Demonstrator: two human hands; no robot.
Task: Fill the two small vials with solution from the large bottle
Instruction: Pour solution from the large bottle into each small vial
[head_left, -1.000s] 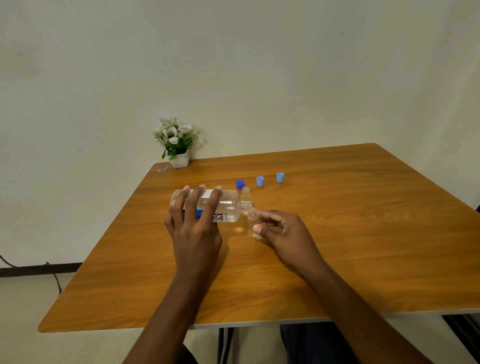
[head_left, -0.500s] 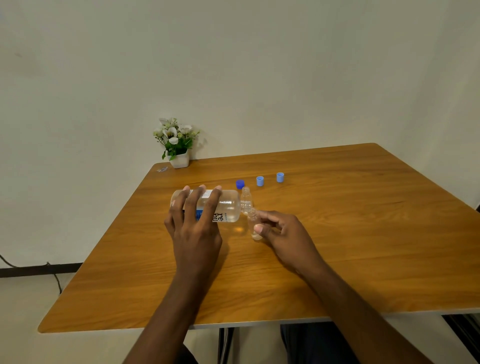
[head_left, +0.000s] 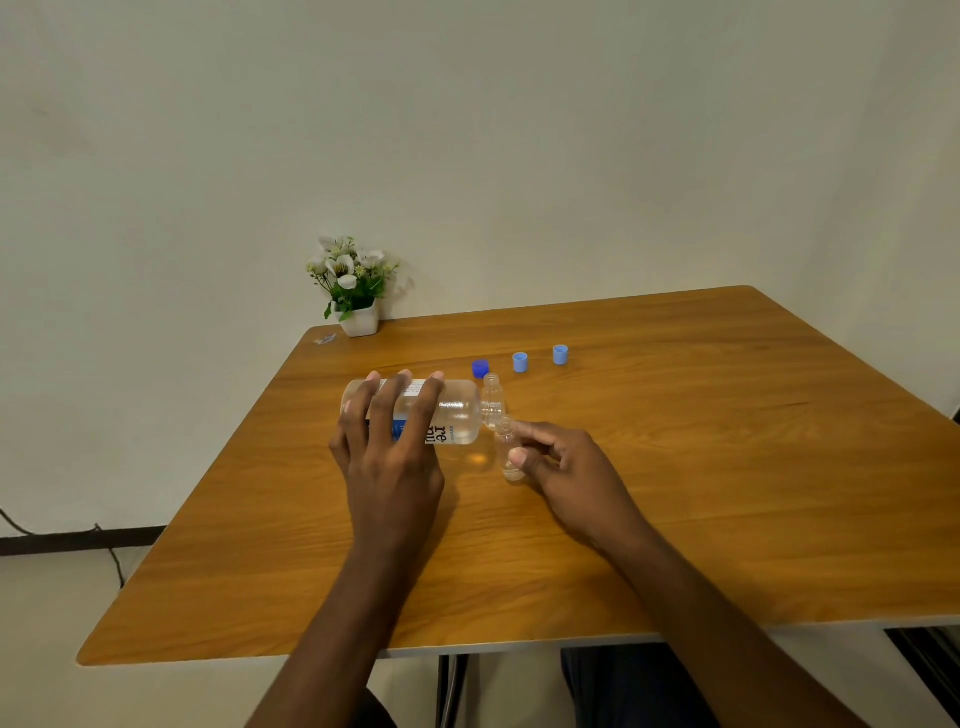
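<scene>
My left hand (head_left: 387, 457) grips the large clear bottle (head_left: 452, 410), tipped on its side above the wooden table (head_left: 675, 467) with its mouth pointing right. The mouth rests at the top of a small clear vial (head_left: 506, 449) that my right hand (head_left: 563, 467) holds upright between thumb and fingers. A little liquid shows at the vial's bottom. A second small clear vial (head_left: 492, 387) stands just behind the bottle's neck. Three caps lie behind: a dark blue cap (head_left: 480, 368) and two light blue caps (head_left: 520, 362) (head_left: 560, 354).
A small white pot of white flowers (head_left: 356, 291) stands at the table's far left corner, with a small wrapper scrap (head_left: 325, 340) beside it. A cable (head_left: 109, 551) runs along the floor on the left. The wall is close behind the table.
Hardly anything has moved. Both hands hold the same pose, with the bottle still tipped at the vial.
</scene>
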